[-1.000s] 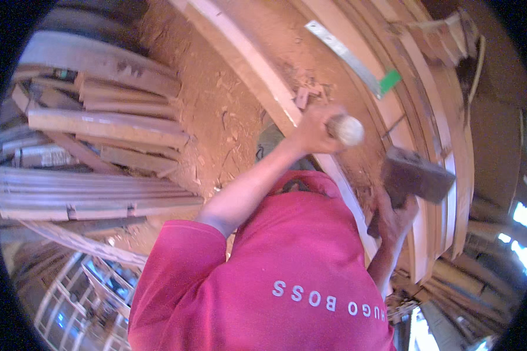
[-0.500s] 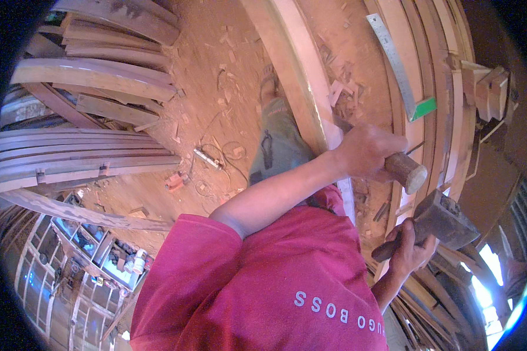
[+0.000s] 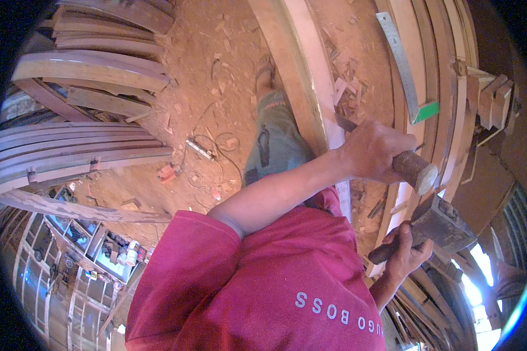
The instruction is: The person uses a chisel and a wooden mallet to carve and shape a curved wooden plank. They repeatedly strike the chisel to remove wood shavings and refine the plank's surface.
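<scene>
Between the near beam (image 3: 290,64) and the outer planks (image 3: 413,35), a chip-strewn brown strip (image 3: 354,29) leaves room for hands above the left hand (image 3: 373,153). Lower down, that hand and its wooden-handled tool (image 3: 414,168) obstruct it. Only a narrow gap separates the handle's end from the mallet (image 3: 442,223) in the right hand (image 3: 407,256). Left of the beam, a trouser leg (image 3: 280,137) stands in the way.

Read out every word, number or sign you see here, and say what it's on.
Red shirt: pale capital letters, upside down in view; I won't copy them.
Metal square: blade markings too small to read.
Trousers: reddish mark, too small to read.
</scene>
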`<action>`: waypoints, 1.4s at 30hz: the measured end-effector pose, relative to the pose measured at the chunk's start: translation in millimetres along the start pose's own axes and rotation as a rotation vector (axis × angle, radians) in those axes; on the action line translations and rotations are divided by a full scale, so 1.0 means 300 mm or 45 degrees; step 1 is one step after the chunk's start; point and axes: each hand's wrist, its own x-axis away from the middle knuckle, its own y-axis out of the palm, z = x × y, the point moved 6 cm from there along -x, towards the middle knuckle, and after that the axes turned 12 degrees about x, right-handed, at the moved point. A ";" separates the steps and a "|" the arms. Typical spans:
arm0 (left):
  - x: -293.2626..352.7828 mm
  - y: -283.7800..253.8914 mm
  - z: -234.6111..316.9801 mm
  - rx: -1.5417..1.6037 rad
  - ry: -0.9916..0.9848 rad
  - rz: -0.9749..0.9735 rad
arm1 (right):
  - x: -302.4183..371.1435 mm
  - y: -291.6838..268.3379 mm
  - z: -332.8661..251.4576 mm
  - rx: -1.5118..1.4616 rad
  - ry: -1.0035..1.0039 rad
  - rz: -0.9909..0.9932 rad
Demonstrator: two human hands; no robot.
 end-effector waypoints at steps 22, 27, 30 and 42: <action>0.021 0.021 0.016 -0.057 0.060 -0.123 | 0.001 -0.036 -0.017 0.034 0.012 0.040; 0.019 0.017 0.012 -0.038 0.005 -0.135 | 0.017 -0.030 -0.124 -0.043 -0.080 0.084; 0.020 0.013 0.014 -0.017 0.030 -0.168 | 0.021 -0.041 -0.140 0.007 -0.141 0.079; 0.022 -0.009 0.018 0.010 -0.002 -0.151 | -0.013 -0.071 -0.145 0.490 -0.232 0.099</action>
